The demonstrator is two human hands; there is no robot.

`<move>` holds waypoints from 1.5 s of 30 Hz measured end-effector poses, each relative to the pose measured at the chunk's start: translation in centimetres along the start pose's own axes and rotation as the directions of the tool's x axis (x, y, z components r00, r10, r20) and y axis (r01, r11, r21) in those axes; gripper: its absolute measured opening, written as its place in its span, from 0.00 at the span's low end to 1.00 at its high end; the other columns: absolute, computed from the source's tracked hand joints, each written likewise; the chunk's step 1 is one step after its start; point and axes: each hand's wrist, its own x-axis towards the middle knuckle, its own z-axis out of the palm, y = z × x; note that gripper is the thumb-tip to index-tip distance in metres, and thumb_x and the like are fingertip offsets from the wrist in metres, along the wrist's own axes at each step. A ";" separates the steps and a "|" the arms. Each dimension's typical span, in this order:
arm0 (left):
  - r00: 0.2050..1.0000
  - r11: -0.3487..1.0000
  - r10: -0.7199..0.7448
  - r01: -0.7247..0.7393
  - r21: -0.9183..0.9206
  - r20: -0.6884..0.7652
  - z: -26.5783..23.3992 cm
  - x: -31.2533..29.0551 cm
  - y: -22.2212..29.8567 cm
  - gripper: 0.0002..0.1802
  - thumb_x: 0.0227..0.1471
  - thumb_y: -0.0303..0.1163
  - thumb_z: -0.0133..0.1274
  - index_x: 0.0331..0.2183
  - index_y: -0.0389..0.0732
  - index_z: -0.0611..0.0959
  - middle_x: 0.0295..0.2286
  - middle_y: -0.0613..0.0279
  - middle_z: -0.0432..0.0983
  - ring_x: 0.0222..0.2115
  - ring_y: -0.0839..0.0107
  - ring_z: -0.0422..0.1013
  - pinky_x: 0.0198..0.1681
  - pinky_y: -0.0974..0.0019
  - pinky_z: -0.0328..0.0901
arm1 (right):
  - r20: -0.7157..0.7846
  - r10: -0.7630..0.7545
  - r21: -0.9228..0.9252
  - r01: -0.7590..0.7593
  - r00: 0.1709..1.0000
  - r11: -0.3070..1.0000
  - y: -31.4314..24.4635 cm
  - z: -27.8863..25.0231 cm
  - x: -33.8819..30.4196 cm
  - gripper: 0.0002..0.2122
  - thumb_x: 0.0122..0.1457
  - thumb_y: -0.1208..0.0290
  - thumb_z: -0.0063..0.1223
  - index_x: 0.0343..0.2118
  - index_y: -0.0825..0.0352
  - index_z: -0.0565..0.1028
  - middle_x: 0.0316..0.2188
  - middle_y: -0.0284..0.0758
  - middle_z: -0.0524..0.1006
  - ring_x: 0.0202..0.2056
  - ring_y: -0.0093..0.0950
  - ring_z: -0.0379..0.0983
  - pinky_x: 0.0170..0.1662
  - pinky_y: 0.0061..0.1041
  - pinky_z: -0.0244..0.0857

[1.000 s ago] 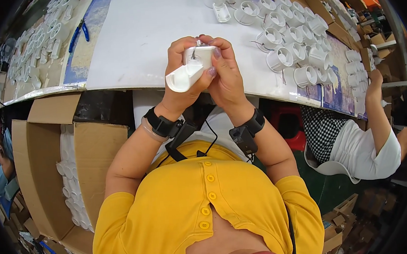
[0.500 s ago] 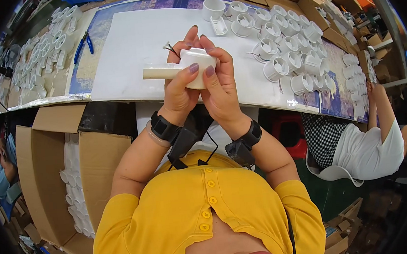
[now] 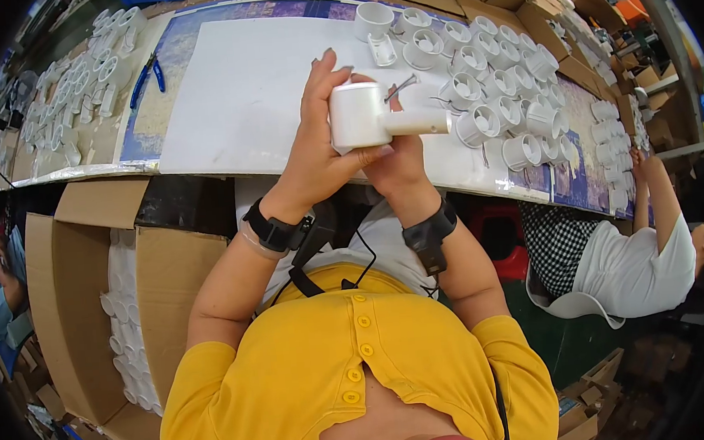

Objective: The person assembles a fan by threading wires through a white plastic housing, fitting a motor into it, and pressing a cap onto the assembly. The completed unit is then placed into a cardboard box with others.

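Note:
A white round plastic housing (image 3: 358, 116) with a straight tubular handle (image 3: 419, 123) is held between my two hands over the table. Its handle points right, and thin dark wires (image 3: 402, 86) stick out beyond it. My left hand (image 3: 312, 136) grips the round body from the left, with the thumb along its lower edge. Below the handle, my right hand (image 3: 397, 167) is closed against the piece; most of its fingers are hidden behind it. To the right stand several white plastic cups (image 3: 477, 125) with small parts and wires inside. A small white rectangular part (image 3: 382, 50) lies near them.
White paper (image 3: 234, 89) covers the middle of the table. Blue-handled pliers (image 3: 143, 81) lie left of it, beside many white plastic parts (image 3: 81, 84). An open cardboard box (image 3: 70, 317) with white pieces stands at my left. Another person (image 3: 628, 264) sits at the right.
The housing has been turned round: its handle pointed left and now points right, with the wires now on the right too. My hands have shifted their hold on it.

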 end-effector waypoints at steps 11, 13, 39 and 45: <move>0.994 0.995 -0.088 0.091 0.045 -0.072 -1.0 -0.4 -0.3 0.50 0.31 0.31 0.70 0.55 0.39 0.60 0.51 0.54 0.64 0.47 0.59 0.67 0.49 0.63 0.65 | 0.528 -0.315 -0.848 0.509 0.788 -0.148 -4.6 1.6 -0.5 0.30 0.50 0.59 0.61 0.53 0.67 0.64 0.51 0.37 0.68 0.53 0.30 0.61 0.58 0.34 0.51; 0.993 0.997 -0.075 0.078 0.018 -0.094 -0.9 -0.4 -0.3 0.50 0.31 0.31 0.70 0.55 0.39 0.61 0.51 0.53 0.63 0.46 0.59 0.68 0.48 0.62 0.65 | 0.512 -0.248 -0.859 0.492 0.823 -0.142 -4.6 1.4 -0.5 0.32 0.48 0.60 0.62 0.54 0.68 0.63 0.52 0.37 0.67 0.54 0.31 0.61 0.58 0.33 0.52; 0.941 0.974 -0.055 -0.023 -0.225 -0.333 -0.9 0.4 1.1 0.13 0.57 0.28 0.38 0.43 0.34 0.70 0.38 0.56 0.70 0.39 0.69 0.67 0.45 0.67 0.62 | 0.128 -0.354 -0.637 0.350 0.927 0.687 2.4 3.5 -0.5 0.14 0.63 0.66 0.36 0.50 0.64 0.59 0.49 0.35 0.62 0.52 0.26 0.58 0.57 0.27 0.51; 0.926 0.987 0.052 -0.105 -0.124 -0.373 -0.6 -0.1 0.3 0.15 0.56 0.27 0.34 0.45 0.33 0.68 0.35 0.55 0.70 0.36 0.68 0.67 0.42 0.67 0.63 | -0.047 -0.225 -0.290 0.202 0.973 0.936 2.3 4.3 -0.1 0.10 0.63 0.65 0.37 0.45 0.63 0.62 0.46 0.35 0.66 0.48 0.26 0.62 0.54 0.26 0.56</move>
